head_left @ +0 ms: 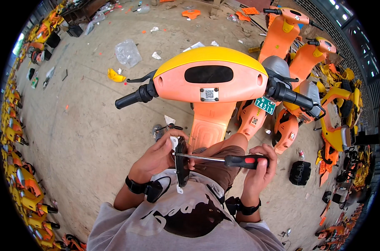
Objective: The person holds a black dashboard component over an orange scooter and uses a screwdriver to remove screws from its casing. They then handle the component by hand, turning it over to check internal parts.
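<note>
The slim black part [182, 165] is standing nearly upright on edge in front of your chest, with a white tab [175, 143] showing near its top and another showing at its bottom. Your left hand [160, 151] is holding it near the upper end, the grip narrowing to the part's thickness. The screwdriver [244, 162] is lying almost level across your front, its metal shaft pointing left and its tip reaching the black part; you cannot tell from here whether it is seating in a screw. Your right hand [261, 171] is holding the black-and-red handle at its rear end, the grip curling around it with thumb and fingers. Dark straps are circling both your wrists, and your grey shirt [119, 226] is showing below.

Just beyond your hands, an orange scooter [169, 85] with a yellow top is facing you, its black handlebars spreading to both sides. More orange scooters [277, 39] are standing to the right, and a black basket [300, 173] is resting on the floor [85, 125] nearer you. Farther left, a clear plastic sheet [128, 53] and a yellow fragment [115, 75] are lying on the floor, while yellow-and-orange scooters [27, 184] are lining the left edge.
</note>
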`<state>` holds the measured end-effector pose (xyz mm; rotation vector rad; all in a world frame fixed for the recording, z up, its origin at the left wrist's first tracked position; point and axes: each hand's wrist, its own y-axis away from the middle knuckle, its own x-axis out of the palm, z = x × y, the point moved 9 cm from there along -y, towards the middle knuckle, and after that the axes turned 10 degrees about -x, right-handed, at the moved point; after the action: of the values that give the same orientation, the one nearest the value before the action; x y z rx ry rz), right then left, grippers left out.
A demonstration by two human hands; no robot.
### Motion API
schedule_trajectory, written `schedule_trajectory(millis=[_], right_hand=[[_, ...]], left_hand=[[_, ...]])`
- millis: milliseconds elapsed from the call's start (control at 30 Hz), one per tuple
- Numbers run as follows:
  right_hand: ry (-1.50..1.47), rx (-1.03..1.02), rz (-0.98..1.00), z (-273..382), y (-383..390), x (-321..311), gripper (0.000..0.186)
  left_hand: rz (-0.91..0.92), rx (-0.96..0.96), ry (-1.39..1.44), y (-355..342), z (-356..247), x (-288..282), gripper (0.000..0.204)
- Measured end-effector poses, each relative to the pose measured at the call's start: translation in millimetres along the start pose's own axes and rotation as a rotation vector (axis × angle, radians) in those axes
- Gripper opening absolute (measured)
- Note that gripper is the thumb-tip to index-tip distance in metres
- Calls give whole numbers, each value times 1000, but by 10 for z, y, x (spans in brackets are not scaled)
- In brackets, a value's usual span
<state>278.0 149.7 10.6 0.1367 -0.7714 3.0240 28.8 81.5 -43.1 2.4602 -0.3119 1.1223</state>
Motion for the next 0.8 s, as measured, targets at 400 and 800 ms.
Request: schedule_trajectory(millis=[400,800], right_hand=[[-18,123,24,-73,16,29,54],[70,103,25,-26,-2,60,58]], left_hand=[[-77,3,40,-11,-13,-71,42],[-107,12,23,-22,2,-126,42]])
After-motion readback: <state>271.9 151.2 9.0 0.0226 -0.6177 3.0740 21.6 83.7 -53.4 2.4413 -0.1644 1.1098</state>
